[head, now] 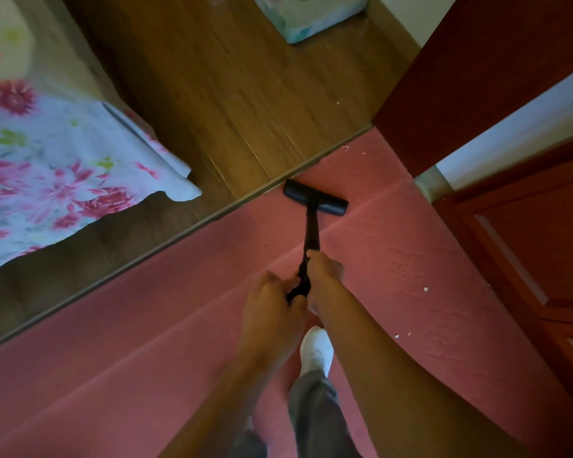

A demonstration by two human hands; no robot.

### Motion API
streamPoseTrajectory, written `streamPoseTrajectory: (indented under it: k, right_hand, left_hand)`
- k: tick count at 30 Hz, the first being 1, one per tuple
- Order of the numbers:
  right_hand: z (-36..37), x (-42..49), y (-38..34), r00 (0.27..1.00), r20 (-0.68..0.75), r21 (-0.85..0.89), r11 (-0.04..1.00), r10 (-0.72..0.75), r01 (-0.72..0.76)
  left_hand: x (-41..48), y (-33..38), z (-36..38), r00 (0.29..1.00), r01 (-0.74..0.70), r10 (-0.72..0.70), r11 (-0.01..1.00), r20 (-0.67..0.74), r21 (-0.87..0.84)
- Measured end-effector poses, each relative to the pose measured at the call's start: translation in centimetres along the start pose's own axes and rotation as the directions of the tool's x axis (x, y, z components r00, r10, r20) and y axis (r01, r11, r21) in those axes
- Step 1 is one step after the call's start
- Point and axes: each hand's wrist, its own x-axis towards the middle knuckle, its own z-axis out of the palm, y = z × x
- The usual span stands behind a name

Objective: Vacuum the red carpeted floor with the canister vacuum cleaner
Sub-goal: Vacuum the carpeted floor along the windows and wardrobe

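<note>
The red carpet fills the lower frame, with open room toward the lower left. A metal strip runs diagonally along its edge, against the wooden floor. A flowered bedsheet hangs at the left. A red door and a cabinet close in the right side. A patterned box stands at top centre, and its inside cannot be seen. Both hands curl round the black wand, with the right hand just above the left hand. The floor head sits on the carpet at centre, one end just beside the strip. White crumbs lie at mid right.
</note>
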Motion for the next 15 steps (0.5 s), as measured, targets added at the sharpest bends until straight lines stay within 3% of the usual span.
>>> streamPoseTrajectory:
  k: [4, 8, 15]
  right_hand:
    - [-1.1, 1.7, -2.8, 1.000, 0.003, 0.018, 1.000, 0.001, -0.001]
    - [-1.8, 3.2, -5.9, 1.000, -0.015, 0.049, 0.999, -0.008, 0.009]
    - [-1.9, 6.2, -10.2, 0.999, -0.022, 0.091, 0.995, -0.025, 0.027]
  left_hand:
    - [2.7, 1.9, 1.9, 0.998, 0.018, -0.015, 0.999, -0.067, 0.043]
    - [4.7, 4.5, 3.1, 0.992, -0.056, 0.066, 0.994, -0.104, 0.097]
    - [8.6, 7.2, 5.0, 0.987, -0.116, 0.127, 0.988, -0.102, 0.103]
